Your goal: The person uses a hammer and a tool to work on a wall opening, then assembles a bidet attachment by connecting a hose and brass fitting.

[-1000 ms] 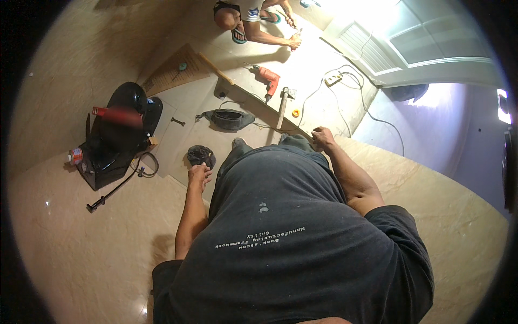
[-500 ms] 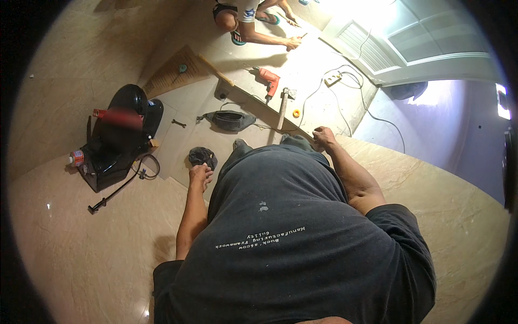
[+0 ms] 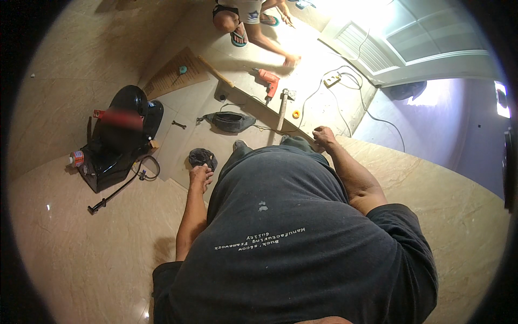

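Observation:
My left hand (image 3: 200, 177) hangs beside my left thigh with its fingers curled. A small pale bit shows at its fingertips, too small to name. Just beyond it lies a crumpled black cloth or bag (image 3: 202, 156) on the floor. My right hand (image 3: 324, 137) is by my right knee, fingers curled in, with nothing visible in them. Ahead of my feet lie a dark waist bag (image 3: 233, 121), a hammer (image 3: 283, 110) with a pale handle and a yellow ring-shaped roll (image 3: 296, 114). A red power drill (image 3: 268, 82) rests on the raised step.
At left stands a glossy black fixture, like a toilet (image 3: 102, 154), with a can (image 3: 77, 157) and a black hose (image 3: 116, 198). A wrench (image 3: 178, 125), cardboard (image 3: 175, 78), power strip (image 3: 332, 80) and cables lie around. Another person's hand (image 3: 291, 60) reaches over the step near a white door (image 3: 415, 43).
The other person's reaching hand has moved down and slightly left, toward the drill, and their feet show a little differently. My own hands have stayed in place.

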Demonstrator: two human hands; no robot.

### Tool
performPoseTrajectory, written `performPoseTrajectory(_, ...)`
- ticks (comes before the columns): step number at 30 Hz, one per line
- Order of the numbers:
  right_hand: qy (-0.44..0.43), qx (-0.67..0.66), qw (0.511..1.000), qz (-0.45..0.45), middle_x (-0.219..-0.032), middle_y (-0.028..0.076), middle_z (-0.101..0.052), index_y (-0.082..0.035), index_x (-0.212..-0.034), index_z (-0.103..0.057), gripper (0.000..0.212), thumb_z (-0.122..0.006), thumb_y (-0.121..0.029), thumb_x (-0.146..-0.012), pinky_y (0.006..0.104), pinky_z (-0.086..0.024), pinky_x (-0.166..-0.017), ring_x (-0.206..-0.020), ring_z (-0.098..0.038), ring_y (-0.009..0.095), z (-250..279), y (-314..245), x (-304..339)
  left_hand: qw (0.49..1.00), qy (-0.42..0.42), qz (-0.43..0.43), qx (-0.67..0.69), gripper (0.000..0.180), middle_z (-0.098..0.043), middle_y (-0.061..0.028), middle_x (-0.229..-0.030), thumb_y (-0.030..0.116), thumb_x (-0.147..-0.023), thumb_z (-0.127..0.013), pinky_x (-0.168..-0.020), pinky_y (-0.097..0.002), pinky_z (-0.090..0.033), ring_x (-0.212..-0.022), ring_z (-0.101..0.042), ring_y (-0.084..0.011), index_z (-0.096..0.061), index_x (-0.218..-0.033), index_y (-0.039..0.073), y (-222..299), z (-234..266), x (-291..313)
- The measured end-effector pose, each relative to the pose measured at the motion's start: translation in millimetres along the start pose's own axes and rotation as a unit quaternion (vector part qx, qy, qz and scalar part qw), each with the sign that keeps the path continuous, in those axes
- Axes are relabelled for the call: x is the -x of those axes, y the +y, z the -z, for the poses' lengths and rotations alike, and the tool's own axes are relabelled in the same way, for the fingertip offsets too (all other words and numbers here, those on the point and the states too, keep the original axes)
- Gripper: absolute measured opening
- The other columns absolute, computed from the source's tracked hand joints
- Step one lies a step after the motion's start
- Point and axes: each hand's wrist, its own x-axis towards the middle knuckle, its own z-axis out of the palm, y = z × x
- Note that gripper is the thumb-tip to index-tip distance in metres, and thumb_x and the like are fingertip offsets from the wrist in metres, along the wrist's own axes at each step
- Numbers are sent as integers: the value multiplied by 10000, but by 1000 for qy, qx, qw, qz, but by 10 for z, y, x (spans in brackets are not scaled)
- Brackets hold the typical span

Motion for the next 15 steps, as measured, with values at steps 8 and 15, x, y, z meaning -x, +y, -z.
performPoseTrajectory(8,-15,82,995,56,-993,161,-712,22,-1190,-658,344,-633,-175,-909,353,-582,-695,-808,-705,244,11,14,16,1000,-17,-12,18,341,-640,-217,-1190,229,-1012,-560,-948,-533,-515,-1134,-640,-364,-544,-1211,-47,-46,4,-31)
performPoseTrajectory(15,-25,-15,999,-17,-969,161,-712,13,-1174,-666,331,-641,-176,-904,349,-581,-653,-777,-704,231,-130,-52,136,1000,-10,-7,2,323,-647,-202,-1180,229,-1006,-566,-936,-542,-516,-1115,-645,-363,-555,-1197,-31,-138,87,-40)
